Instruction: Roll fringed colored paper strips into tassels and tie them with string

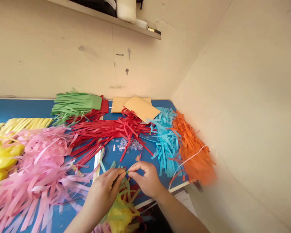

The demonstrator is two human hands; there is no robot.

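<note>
At the table's near edge, my left hand [108, 185] and my right hand [146, 178] meet fingertip to fingertip. Both are closed in a pinch on a small green paper strip [127, 172], mostly hidden by the fingers. Below them hangs a bunch of yellow and green paper fringe [122, 207]; whether it joins the pinched strip I cannot tell. Just beyond the hands lie a red paper fringe [116, 127] and a scatter of small purple paper bits [130, 144]. A light blue paper fringe [168, 147] is right of them.
Pink fringe [42, 152] and yellow fringe [5, 158] spread over the left of the blue table [21, 107]. Green fringe [79, 103] and tan paper sheets [142, 108] lie at the back. Orange fringe [194, 149] and a white string [190, 158] overhang the right edge. A shelf [126, 27] juts above.
</note>
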